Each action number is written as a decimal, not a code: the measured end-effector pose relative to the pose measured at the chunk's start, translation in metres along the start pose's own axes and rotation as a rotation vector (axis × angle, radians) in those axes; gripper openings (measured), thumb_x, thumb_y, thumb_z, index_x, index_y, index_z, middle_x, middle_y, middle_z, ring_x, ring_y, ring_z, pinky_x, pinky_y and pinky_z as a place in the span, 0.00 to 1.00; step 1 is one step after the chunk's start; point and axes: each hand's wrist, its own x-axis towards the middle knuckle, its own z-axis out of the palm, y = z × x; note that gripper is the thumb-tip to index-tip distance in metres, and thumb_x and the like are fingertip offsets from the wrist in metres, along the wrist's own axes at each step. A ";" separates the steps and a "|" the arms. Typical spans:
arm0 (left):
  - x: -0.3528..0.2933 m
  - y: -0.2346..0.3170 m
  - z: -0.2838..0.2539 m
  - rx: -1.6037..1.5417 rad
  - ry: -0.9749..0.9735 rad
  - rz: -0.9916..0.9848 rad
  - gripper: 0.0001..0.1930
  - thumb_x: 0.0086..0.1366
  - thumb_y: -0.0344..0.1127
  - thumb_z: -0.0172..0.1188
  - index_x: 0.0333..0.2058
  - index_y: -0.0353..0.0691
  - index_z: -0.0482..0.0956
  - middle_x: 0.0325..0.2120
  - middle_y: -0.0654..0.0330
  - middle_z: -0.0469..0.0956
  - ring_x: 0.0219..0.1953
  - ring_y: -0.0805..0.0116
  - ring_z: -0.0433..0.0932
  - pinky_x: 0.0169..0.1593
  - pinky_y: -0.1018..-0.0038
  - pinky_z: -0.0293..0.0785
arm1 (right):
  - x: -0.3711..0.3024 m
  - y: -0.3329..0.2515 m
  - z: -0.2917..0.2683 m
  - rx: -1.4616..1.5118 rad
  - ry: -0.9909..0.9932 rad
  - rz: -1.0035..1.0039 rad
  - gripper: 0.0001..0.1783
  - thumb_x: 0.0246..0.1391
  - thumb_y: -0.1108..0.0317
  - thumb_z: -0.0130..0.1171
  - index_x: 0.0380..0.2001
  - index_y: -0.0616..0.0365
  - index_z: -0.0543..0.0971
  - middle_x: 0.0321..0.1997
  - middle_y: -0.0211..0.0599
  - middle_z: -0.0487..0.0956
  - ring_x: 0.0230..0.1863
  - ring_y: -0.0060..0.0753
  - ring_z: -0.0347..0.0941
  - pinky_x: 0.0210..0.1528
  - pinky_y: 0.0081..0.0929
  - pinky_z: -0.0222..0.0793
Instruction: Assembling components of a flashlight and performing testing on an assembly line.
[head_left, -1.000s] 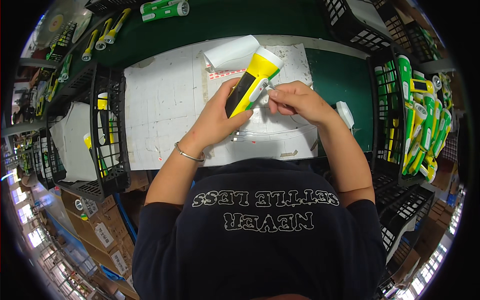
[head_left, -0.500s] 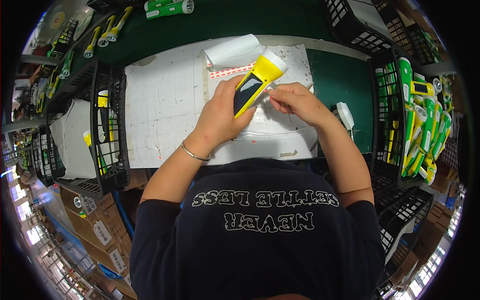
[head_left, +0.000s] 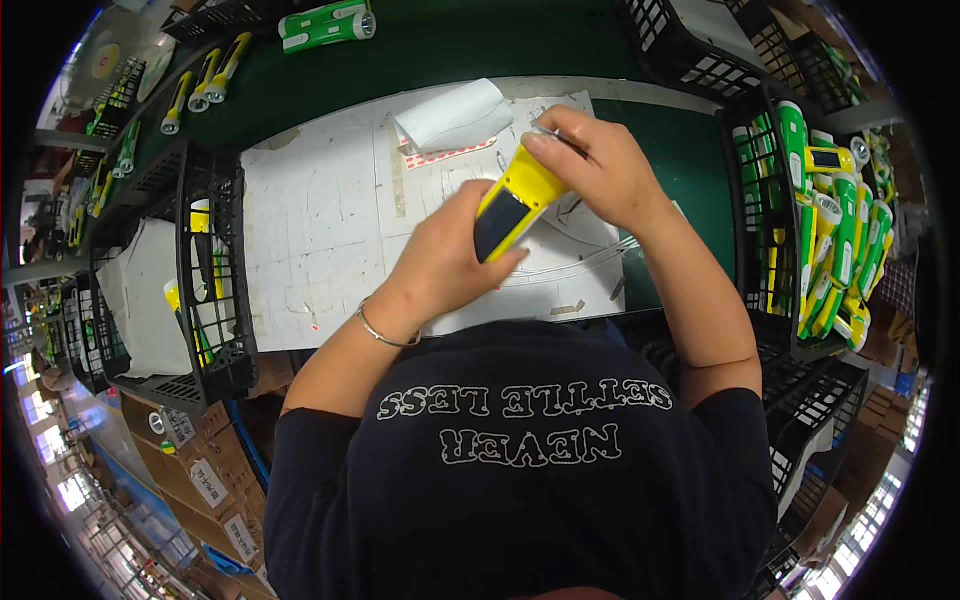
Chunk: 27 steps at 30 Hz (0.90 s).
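Note:
Over the work surface I hold a yellow flashlight (head_left: 535,182) with a dark panel on its body, tilted with its head up and to the right. My left hand (head_left: 445,250) is closed around the lower body. The fingers of my right hand (head_left: 605,165) are wrapped over the head end, hiding most of its pale rim. Thin white cords (head_left: 570,268) lie on the white sheet below my right hand. Beyond the flashlight sits a curled white sheet of paper (head_left: 455,115) over a strip with red marks (head_left: 450,157).
A black crate (head_left: 185,380) at the left holds several flashlights. Another black crate (head_left: 745,215) at the right is heaped with green and yellow flashlights (head_left: 845,235). Green flashlights (head_left: 325,27) and yellow ones (head_left: 205,80) lie on the far green surface (head_left: 480,40).
My right hand has moved from beside the flashlight up onto its head, closing over it. The flashlight has come slightly nearer to me. The view has shifted a little.

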 end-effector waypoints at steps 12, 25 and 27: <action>0.006 -0.012 -0.003 -0.628 -0.418 -0.126 0.25 0.46 0.32 0.61 0.45 0.39 0.64 0.20 0.59 0.71 0.19 0.69 0.74 0.25 0.76 0.72 | 0.000 0.015 0.007 0.185 -0.092 -0.157 0.19 0.51 0.52 0.50 0.29 0.61 0.74 0.22 0.33 0.72 0.25 0.21 0.66 0.27 0.22 0.61; 0.007 -0.011 0.005 0.035 -0.090 0.025 0.27 0.48 0.34 0.61 0.45 0.34 0.61 0.27 0.46 0.76 0.29 0.49 0.77 0.35 0.63 0.72 | 0.002 0.038 0.017 0.214 -0.053 -0.074 0.16 0.53 0.57 0.46 0.29 0.59 0.74 0.24 0.36 0.73 0.27 0.27 0.69 0.31 0.23 0.63; 0.008 -0.010 -0.001 -0.091 -0.175 0.046 0.27 0.49 0.36 0.61 0.46 0.34 0.61 0.29 0.48 0.76 0.28 0.53 0.78 0.35 0.65 0.73 | -0.003 0.037 0.013 0.326 -0.005 -0.131 0.18 0.52 0.56 0.45 0.31 0.61 0.74 0.26 0.34 0.74 0.29 0.24 0.69 0.32 0.21 0.63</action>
